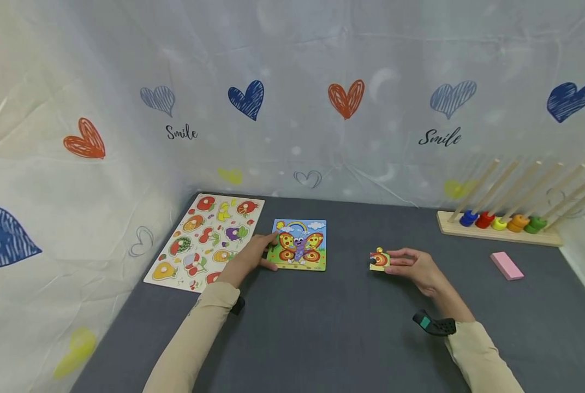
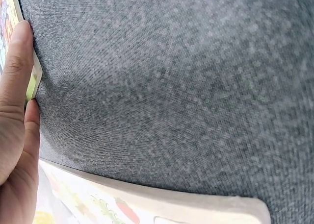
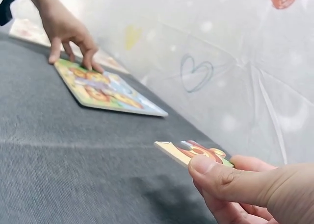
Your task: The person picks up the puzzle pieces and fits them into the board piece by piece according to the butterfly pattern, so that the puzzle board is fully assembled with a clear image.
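Observation:
A square butterfly puzzle board (image 1: pixel 299 246) lies flat on the dark table. My left hand (image 1: pixel 250 256) rests at its left side, thumb near the front corner and fingers on the left edge; the same hand (image 3: pixel 71 33) shows across the right wrist view with its fingers spread. Off to the right of the board, my right hand (image 1: pixel 417 270) pinches a small puzzle piece (image 1: pixel 380 261) between thumb and fingers. That piece, with an orange ring pattern and a rounded knob, is held above the cloth (image 3: pixel 54 136), over a shadow.
A fruit puzzle board (image 1: pixel 209 240) lies left of the butterfly board, partly behind my left forearm. At the far right stands a wooden peg rack (image 1: pixel 499 232) with coloured rings. A pink block (image 1: pixel 506 266) lies in front of it. Printed curtains hang behind and at the sides.

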`<state>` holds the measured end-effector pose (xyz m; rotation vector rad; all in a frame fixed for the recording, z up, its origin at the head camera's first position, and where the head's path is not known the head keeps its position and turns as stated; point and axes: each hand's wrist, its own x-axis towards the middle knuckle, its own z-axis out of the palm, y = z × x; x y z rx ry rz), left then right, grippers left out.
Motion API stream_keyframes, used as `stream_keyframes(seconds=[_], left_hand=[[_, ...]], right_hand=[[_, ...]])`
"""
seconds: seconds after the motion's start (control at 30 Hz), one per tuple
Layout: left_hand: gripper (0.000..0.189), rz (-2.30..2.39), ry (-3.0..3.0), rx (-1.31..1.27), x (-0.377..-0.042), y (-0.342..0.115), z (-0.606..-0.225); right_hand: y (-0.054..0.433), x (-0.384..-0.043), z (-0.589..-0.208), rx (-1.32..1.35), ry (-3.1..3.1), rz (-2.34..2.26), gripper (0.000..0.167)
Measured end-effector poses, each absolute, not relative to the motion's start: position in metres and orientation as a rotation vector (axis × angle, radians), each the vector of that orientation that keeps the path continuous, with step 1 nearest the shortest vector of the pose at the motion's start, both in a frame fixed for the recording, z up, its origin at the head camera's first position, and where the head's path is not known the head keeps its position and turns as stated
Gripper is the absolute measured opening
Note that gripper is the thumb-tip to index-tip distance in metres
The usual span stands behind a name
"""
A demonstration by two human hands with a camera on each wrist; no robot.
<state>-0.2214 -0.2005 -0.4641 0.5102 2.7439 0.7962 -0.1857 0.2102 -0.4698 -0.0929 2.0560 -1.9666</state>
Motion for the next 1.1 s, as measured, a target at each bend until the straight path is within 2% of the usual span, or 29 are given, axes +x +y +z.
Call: stream_keyframes(seconds=[0.43,0.77,1.1], left_hand=[[0.093,0.781,2.756,0.528,-0.223,-0.201,-0.464],[0.094,0.792,2.766,0.571,-0.224,-0.202,-0.468],[0.094,0.8,2.773,0.588,-0.222,-0.202,-0.468]], right_hand=[[0.166,-0.193,-0.475,-0.109,2.022,-1.975,0.048],[0.125,-0.204,-0.483,-0.098,2.002,-1.997,0.048],[0.088,-0.208,-0.491,-0.315,2.017,-2.064,0.043]])
